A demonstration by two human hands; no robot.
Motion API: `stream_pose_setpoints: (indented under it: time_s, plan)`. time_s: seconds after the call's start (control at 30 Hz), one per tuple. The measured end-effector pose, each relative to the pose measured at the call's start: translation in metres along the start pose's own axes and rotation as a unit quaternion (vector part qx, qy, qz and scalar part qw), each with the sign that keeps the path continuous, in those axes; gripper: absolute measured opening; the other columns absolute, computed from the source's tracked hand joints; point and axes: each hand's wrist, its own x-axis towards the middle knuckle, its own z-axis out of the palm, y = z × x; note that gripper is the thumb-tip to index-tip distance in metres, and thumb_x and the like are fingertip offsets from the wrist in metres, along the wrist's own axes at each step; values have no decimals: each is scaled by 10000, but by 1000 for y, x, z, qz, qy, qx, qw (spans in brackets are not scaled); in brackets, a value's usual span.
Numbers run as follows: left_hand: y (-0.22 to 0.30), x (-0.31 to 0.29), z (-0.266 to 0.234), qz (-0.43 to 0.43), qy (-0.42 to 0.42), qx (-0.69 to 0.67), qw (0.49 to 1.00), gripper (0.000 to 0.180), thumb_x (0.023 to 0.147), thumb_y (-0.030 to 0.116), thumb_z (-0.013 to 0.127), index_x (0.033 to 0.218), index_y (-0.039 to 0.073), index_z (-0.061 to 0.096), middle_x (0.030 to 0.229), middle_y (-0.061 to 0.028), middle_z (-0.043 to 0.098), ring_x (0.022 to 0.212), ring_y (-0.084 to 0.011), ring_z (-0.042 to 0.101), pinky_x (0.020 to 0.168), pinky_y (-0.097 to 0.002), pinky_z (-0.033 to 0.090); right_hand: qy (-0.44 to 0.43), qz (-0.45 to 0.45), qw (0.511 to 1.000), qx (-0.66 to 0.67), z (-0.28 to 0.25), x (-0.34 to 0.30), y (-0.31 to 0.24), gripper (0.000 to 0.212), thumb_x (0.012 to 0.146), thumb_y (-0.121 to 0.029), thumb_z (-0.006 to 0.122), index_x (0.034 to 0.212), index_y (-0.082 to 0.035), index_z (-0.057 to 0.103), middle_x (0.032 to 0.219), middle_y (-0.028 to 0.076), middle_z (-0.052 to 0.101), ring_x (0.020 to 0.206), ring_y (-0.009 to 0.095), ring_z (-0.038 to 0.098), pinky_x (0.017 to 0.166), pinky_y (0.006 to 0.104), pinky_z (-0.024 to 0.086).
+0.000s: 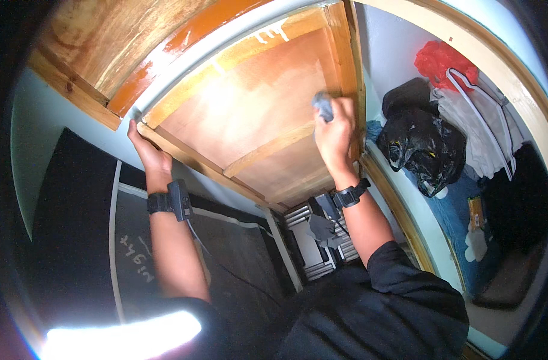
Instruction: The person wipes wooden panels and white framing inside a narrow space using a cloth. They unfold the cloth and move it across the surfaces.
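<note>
A framed wooden door (250, 102) with white drips along its top rail stood before a person in black sleeves. At the door's left corner, the left hand (151, 155) touched the frame; whether its hidden fingers gripped it could not be told. Toward the door's right side, the right hand (336, 133) held a bunched grey wad (323, 107), perhaps a cloth, though blurred, against the door's face. Right of the door were a black plastic bag (421, 141), a red bag (439, 63) and a white hanger (481, 126).
</note>
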Motion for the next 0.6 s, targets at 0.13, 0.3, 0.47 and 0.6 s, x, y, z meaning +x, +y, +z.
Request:
stream_pose_setpoints:
  time_s: [0.13, 0.3, 0.47, 0.6]
  plan:
    - [0, -6, 6, -9, 38, 9, 999, 633, 911, 539, 386, 1321, 58, 411, 1299, -121, 477, 1210, -254, 454, 1015, -387, 362, 145, -80, 986, -12, -1, 43, -29, 300, 744, 43, 650, 1037, 16, 592, 947, 154, 515, 870, 286, 556, 727, 364, 475]
    - [0, -4, 14, -3, 18, 4, 1000, 630, 905, 534, 401, 1325, 64, 410, 1310, -112, 469, 1215, -250, 452, 1016, -388, 362, 3, 40, 988, 147, 30, 11, -15, 343, 736, 53, 640, 1069, 3, 575, 1000, 113, 522, 867, 233, 538, 757, 323, 466]
    - [0, -6, 6, 12, 33, 26, 999, 629, 906, 531, 400, 1332, 69, 404, 1318, -109, 462, 1217, -249, 449, 1018, -389, 360, -94, -147, 984, -41, 26, -46, -16, 373, 668, 47, 689, 1026, -3, 597, 977, 131, 545, 915, 303, 538, 820, 397, 461]
    - [2, -9, 13, 4, 28, 20, 999, 627, 909, 531, 388, 1334, 69, 396, 1329, -120, 456, 1228, -257, 444, 1022, -385, 358, -35, -81, 996, 25, 18, -22, -12, 374, 647, 92, 682, 1008, 24, 610, 950, 149, 545, 858, 305, 554, 746, 386, 482]
